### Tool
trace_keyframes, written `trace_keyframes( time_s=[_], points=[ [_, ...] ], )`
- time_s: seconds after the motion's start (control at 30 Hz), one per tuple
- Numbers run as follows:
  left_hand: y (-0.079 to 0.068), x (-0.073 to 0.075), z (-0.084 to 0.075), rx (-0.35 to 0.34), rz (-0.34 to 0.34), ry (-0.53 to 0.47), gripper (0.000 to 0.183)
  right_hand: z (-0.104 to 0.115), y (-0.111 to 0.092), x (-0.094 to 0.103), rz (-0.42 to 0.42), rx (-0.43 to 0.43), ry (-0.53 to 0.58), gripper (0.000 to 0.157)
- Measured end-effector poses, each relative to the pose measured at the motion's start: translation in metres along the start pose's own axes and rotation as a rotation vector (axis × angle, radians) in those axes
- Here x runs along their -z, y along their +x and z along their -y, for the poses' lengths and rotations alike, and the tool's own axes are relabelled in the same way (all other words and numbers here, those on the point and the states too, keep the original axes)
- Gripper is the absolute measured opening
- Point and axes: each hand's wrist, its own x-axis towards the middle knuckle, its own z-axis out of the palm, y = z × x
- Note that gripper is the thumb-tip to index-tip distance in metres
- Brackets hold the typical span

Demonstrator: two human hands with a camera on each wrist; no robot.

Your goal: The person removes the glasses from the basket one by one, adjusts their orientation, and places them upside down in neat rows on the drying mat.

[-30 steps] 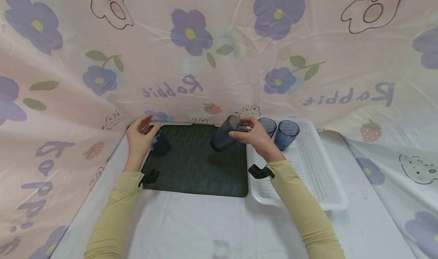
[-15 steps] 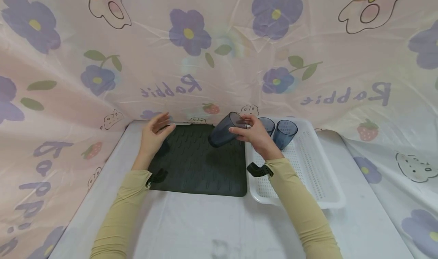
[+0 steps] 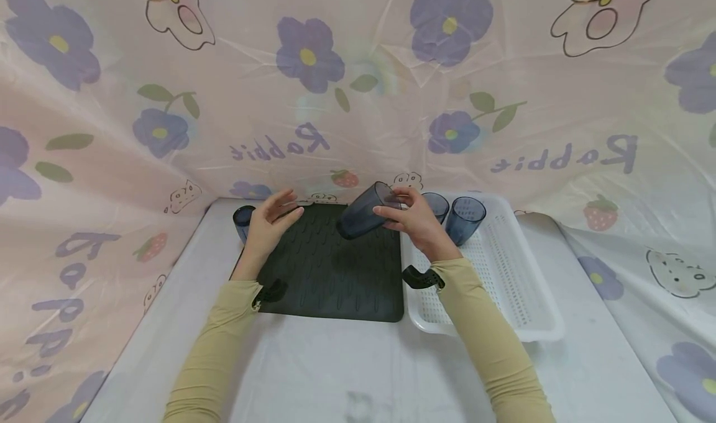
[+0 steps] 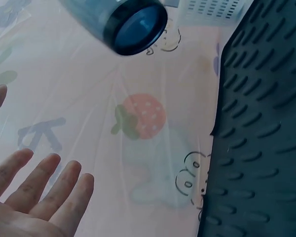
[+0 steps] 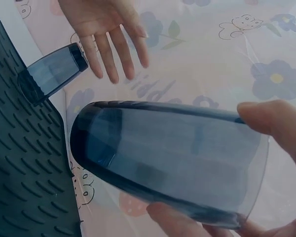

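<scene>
The right hand (image 3: 419,224) is gripping the presumably slippery, fragile blue tumbler (image 3: 361,215) at its rim end, near the ribbed mat (image 3: 347,280)'s far edge, the left hand (image 3: 268,229) extending empty fingers.

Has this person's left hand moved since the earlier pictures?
Yes: against the dark mat in the head view, the left hand has moved right, toward the tilted glass.

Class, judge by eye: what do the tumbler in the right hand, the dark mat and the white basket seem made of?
Tumbler: smooth, glossy, blue-tinted glass or clear plastic; its wall looks see-through, darker at the base.
Dark mat: probably rubber or silicone, matte, with a dull surface and raised ridges.
White basket: likely moulded plastic, smooth; the rim is continuous and small holes run in regular rows.
</scene>
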Motion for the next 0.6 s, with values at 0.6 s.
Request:
trace_keyframes(
  time_s=[0.6],
  points=[
    [-0.001, -0.032, 0.011, 0.036, 0.104, -0.068, 0.051, 0.000, 0.000, -0.005, 0.031, -0.001, 0.027, 0.066]
  ],
)
